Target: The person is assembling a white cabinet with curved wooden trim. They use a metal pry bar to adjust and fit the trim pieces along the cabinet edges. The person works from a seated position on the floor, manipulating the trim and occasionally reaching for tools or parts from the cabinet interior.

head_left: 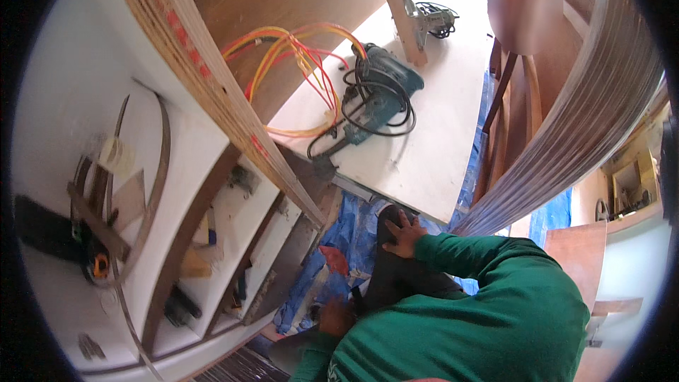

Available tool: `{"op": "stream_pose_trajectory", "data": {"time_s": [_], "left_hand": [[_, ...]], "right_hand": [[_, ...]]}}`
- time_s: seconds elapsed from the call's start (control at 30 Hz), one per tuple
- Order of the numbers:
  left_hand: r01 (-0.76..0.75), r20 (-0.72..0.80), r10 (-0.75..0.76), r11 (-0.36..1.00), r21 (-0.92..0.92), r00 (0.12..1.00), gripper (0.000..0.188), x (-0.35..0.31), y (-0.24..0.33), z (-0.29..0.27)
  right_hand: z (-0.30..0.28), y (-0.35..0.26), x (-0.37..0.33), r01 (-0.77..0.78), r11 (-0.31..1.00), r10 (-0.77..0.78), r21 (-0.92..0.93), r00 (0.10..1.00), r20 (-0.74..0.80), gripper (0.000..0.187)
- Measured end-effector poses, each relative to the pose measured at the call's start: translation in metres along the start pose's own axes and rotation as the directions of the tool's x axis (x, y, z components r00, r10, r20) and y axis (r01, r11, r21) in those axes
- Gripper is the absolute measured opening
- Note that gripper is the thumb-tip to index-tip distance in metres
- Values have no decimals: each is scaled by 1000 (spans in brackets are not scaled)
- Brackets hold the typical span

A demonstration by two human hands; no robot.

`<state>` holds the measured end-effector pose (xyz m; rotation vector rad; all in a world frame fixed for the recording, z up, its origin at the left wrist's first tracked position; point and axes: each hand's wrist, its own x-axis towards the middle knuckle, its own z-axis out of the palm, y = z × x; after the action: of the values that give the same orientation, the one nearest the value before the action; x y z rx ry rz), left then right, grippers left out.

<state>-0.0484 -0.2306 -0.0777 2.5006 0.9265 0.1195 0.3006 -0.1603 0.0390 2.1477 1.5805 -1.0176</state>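
My right hand (404,233), coming out of a green sleeve, rests with fingers spread on my dark trouser leg (396,276) near the knee. Lower down, beside the same leg, is my left hand (336,317); it is dark and smeared, and its fingers cannot be made out. Just ahead of that hand a red piece (334,260) lies on the blue floor sheeting (357,223). Beyond my knee, a teal power tool (385,106) with its black cord looped over it lies on a white board (438,148).
Yellow and red cords (272,46) trail beside the tool. Farther back sit a wooden block (407,25) and a corded tool (435,20). Layered plywood edges (205,71) rise at left, above shelves (191,240) holding tools. A film-wrapped stack (566,134) curves along the right.
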Motion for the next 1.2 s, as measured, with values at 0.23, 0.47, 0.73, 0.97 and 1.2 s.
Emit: {"op": "stream_pose_trajectory", "data": {"time_s": [0.23, 0.47, 0.73, 0.97, 1.2], "left_hand": [[227, 415, -155, 965, -129, 896, 47, 10, 0, -25], [253, 387, -86, 878, -405, 918, 39, -2, 32, -130], [-126, 39, 158, 891, -435, 987, 19, 104, 140, -331], [-339, -173, 347, 938, 75, 922, 27, 261, 278, -345], [-483, 105, 482, 875, -11, 870, 32, 264, 352, -272]], "right_hand": [[-1, 27, 3, -78, 991, 66, 104, 991, 115, 86], [30, 101, -147, -433, 647, 176, 628, 886, 429, 82], [102, 173, -273, -533, 830, 471, 165, 828, 305, 43], [131, 282, -225, -434, 654, 307, 619, 901, 307, 53], [170, 391, -297, -510, 364, 692, 779, 708, 141, 39]]}}
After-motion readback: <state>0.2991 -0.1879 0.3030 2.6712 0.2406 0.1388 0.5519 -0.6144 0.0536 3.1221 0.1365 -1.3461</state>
